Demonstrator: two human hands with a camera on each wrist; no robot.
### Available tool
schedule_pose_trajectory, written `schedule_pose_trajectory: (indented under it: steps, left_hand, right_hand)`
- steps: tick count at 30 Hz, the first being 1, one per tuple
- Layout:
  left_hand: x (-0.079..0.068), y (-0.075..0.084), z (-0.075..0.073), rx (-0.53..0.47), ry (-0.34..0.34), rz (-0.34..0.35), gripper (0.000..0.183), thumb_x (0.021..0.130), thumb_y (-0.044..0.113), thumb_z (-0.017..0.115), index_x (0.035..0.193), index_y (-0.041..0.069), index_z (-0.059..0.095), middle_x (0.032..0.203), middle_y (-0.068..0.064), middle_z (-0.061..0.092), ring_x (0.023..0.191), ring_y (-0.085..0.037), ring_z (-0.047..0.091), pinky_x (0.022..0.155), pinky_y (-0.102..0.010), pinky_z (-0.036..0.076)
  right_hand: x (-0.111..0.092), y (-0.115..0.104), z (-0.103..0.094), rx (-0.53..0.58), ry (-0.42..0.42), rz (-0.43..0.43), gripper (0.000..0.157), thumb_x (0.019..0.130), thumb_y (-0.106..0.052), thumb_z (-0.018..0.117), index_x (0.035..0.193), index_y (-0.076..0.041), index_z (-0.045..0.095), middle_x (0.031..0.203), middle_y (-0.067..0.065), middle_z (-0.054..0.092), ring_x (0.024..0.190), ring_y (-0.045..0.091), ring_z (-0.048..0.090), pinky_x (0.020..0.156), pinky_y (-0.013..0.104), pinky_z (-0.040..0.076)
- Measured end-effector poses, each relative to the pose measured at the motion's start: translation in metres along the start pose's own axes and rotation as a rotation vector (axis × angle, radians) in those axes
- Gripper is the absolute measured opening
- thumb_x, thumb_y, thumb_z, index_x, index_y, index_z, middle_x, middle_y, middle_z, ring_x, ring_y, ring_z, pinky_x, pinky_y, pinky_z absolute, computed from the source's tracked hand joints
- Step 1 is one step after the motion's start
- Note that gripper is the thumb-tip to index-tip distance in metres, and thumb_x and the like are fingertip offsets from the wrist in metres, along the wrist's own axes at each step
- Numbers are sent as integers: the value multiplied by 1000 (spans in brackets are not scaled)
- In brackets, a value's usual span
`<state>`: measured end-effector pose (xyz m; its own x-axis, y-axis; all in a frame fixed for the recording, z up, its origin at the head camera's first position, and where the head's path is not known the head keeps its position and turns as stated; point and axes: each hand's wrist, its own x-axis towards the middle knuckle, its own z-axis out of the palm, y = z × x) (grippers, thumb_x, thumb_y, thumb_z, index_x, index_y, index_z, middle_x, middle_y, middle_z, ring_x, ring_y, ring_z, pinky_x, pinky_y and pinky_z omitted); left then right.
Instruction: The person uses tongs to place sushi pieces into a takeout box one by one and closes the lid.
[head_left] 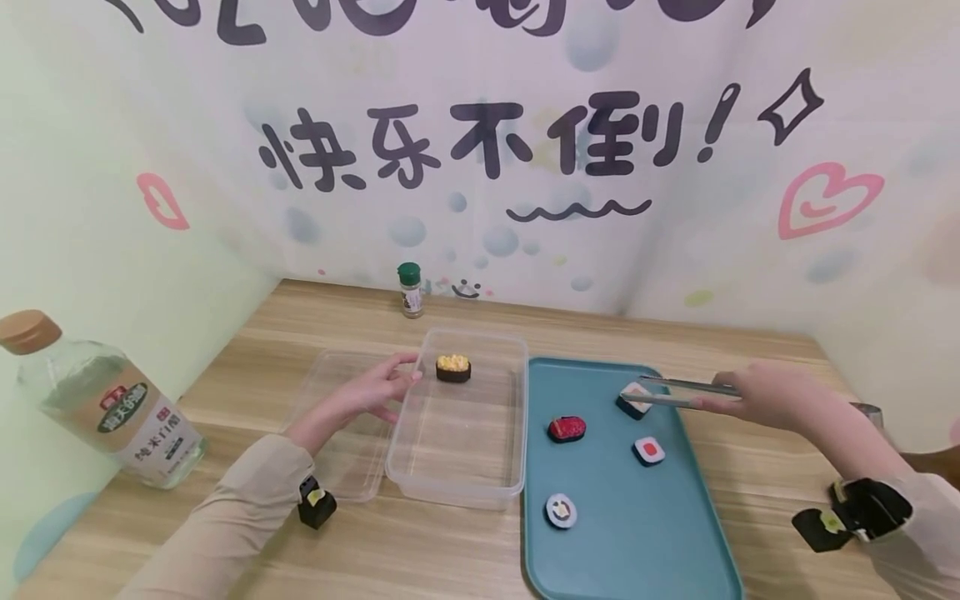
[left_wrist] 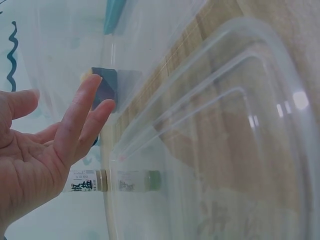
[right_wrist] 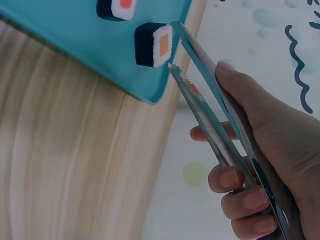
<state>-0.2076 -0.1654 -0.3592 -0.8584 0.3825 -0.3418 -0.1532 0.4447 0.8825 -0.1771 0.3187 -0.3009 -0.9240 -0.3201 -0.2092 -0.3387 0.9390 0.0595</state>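
My right hand (head_left: 772,398) grips metal tongs (right_wrist: 202,117). Their parted tips are at a square sushi roll (right_wrist: 150,45) with an orange centre, near the far right corner of the blue tray (head_left: 622,533). Also on the tray lie a red-topped sushi piece (head_left: 567,428), a red-centred roll (head_left: 648,451) and a round roll (head_left: 561,511). My left hand (head_left: 367,393) has its fingers loosely extended at the left rim of a clear plastic container (head_left: 465,442). Inside that container, toward the back, sits a yellow-topped sushi piece (head_left: 453,369).
A clear lid (head_left: 352,467) lies left of the container, partly under my left forearm. The large vinegar bottle (head_left: 123,408) stands at the table's left. At the back is a small green-capped seasoning jar (head_left: 411,292), before a printed cloth (head_left: 465,242).
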Motion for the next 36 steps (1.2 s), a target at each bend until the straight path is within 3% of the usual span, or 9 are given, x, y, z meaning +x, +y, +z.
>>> schedule_pose_trajectory:
  steps: [3,7,14,18,21,26,32,36]
  left_hand:
    - [-1,1,0,11,5,-10,54,99,26,37,145,6,16,139,-29,33,119,-45,44,75,-39,57]
    - [-2,2,1,-2,0,-4,54,99,25,37,145,5,15,140,-30,31,121,-45,43,77,-41,57]
    - [-1,2,2,-14,-6,2,55,99,26,37,145,5,15,140,-31,31,121,-45,43,77,-43,56]
    - [-1,1,2,-9,-3,2,56,98,27,38,144,5,16,140,-31,32,120,-45,44,77,-42,56]
    - [-1,1,2,-4,-2,6,56,98,27,38,144,4,16,139,-31,33,120,-44,45,76,-42,57]
    - [-1,-1,1,-9,-1,5,56,98,27,39,144,4,16,139,-32,32,119,-45,45,76,-42,57]
    - [-3,0,1,2,9,2,56,98,28,39,144,5,17,140,-30,32,119,-45,44,74,-38,57]
    - [-2,0,2,1,8,4,56,98,29,39,144,6,18,140,-28,33,119,-45,44,73,-37,57]
  right_hand:
    - [0,0,3,20,-29,-7,64,81,-61,52,97,0,66,71,-1,63,60,10,52,56,34,50]
    - [2,-2,7,49,-49,-33,58,82,-59,53,94,-3,65,68,-3,59,59,9,49,53,29,46]
    - [4,-4,10,11,14,-102,59,84,-52,55,109,1,62,77,3,67,63,12,58,59,40,53]
    - [5,-7,8,-25,81,-134,56,84,-47,58,115,-1,58,68,0,64,57,11,56,53,35,52]
    - [6,-9,5,-83,160,-165,51,83,-42,61,116,-4,57,54,-4,53,48,8,48,43,27,44]
    - [12,-16,-4,-145,257,-201,48,82,-39,64,118,-8,57,45,-7,37,42,6,39,38,21,29]
    - [21,-26,-19,-200,298,-220,52,83,-45,59,121,-10,57,44,-5,33,40,8,30,38,22,22]
    - [26,-35,-29,-208,291,-221,53,83,-44,61,123,-10,56,44,-5,32,41,8,30,40,21,24]
